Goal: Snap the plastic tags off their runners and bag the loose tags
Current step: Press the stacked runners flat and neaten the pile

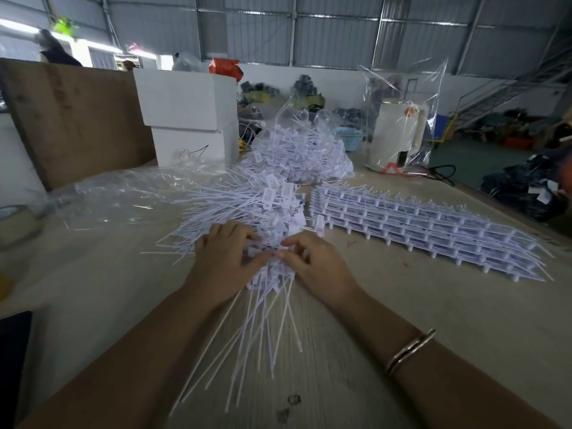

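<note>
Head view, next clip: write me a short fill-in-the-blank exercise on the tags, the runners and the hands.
1. Both hands, left hand and right hand, rest on the pile of loose ____.
2. The stack of uncut runners lies on the person's ____ side.
3. The metal bracelet is on the ____ wrist.
4. The filled bag of tags is made of ____ plastic.

Missing words: tags; right; right; clear
</note>
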`<state>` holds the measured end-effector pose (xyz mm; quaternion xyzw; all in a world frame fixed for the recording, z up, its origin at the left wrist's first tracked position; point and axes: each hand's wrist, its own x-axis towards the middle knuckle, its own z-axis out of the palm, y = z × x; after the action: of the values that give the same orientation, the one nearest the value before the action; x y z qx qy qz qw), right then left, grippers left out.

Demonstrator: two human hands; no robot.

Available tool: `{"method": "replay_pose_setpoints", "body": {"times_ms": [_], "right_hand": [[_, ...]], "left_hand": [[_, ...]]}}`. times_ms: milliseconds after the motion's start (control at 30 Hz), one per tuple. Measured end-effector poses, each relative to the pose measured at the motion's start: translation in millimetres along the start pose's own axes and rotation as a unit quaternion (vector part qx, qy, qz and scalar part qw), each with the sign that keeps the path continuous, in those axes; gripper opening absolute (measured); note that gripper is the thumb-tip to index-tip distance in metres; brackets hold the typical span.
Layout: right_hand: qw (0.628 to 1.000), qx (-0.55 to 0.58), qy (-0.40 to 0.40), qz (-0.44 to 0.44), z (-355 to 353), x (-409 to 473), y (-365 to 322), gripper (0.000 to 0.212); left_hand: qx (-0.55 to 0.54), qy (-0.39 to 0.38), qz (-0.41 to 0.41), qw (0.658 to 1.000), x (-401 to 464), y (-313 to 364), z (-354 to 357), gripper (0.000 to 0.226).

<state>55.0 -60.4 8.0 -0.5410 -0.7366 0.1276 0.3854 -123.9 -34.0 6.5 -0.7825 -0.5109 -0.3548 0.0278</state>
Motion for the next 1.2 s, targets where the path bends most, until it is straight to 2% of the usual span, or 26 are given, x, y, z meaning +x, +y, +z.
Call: {"method": "replay_pose_setpoints", "body": {"times_ms": [67,133,200,267,333,367,467,567,633,667,767,833,933,1000,1067,1133,1200], "right_hand": [[0.999,0.016,0.024,0.014,-4,-2,1,0.032],[0.996,0.049,0.054,0.041,-12,-8,3,0.033],[0.996,0.012,0.020,0.087,-23,-13,5,0.052],[0.991,-0.029,-0.056,0.116,-31,-18,4,0.065],[0.988,-0.026,-0.110,0.103,-30,-21,2,0.064],[0.988,-0.013,-0.123,0.090,-26,-21,-1,0.061],[0.988,0.034,-0.143,0.049,-11,-23,-11,0.049],[0.982,0.094,-0.163,0.028,-8,-26,-14,0.051],[0.975,0.171,-0.130,0.059,-13,-26,-13,0.048],[0.972,0.202,-0.094,0.077,-17,-24,-12,0.048],[0.960,0.247,0.027,0.133,-30,-18,-2,0.054],[0.952,0.244,0.077,0.169,-38,-15,6,0.055],[0.931,0.283,0.112,0.200,-45,-13,12,0.055],[0.926,0.302,0.117,0.194,-46,-13,12,0.055],[0.928,0.310,0.104,0.179,-45,-12,10,0.055],[0.931,0.306,0.089,0.177,-44,-11,9,0.055],[0.935,0.293,0.085,0.182,-42,-10,10,0.056]], "left_hand": [[-0.012,0.059,0.019,0.998,-2,1,-11,0.034],[-0.001,0.060,-0.035,0.998,-2,3,-30,0.051],[0.102,-0.050,-0.101,0.988,-4,9,-46,0.083],[0.178,-0.192,-0.132,0.956,-10,13,-52,0.108],[0.183,-0.281,-0.130,0.933,-17,22,-48,0.121],[0.189,-0.297,-0.110,0.929,-20,27,-46,0.123],[0.230,-0.294,-0.050,0.926,-25,37,-39,0.105],[0.238,-0.286,-0.050,0.927,-26,37,-38,0.062],[0.235,-0.284,-0.041,0.929,-25,37,-39,0.036],[0.231,-0.290,-0.036,0.928,-24,36,-40,0.031],[0.200,-0.332,-0.043,0.921,-22,34,-39,0.043],[0.160,-0.321,-0.025,0.933,-22,33,-39,0.036],[0.052,-0.274,0.033,0.960,-22,34,-44,0.007],[-0.009,-0.225,0.069,0.972,-14,35,-49,0.012],[-0.067,-0.142,0.066,0.985,4,32,-56,0.010],[-0.070,-0.046,0.062,0.995,32,24,-66,0.017],[-0.031,0.003,0.060,0.998,69,13,-77,0.026]]}}
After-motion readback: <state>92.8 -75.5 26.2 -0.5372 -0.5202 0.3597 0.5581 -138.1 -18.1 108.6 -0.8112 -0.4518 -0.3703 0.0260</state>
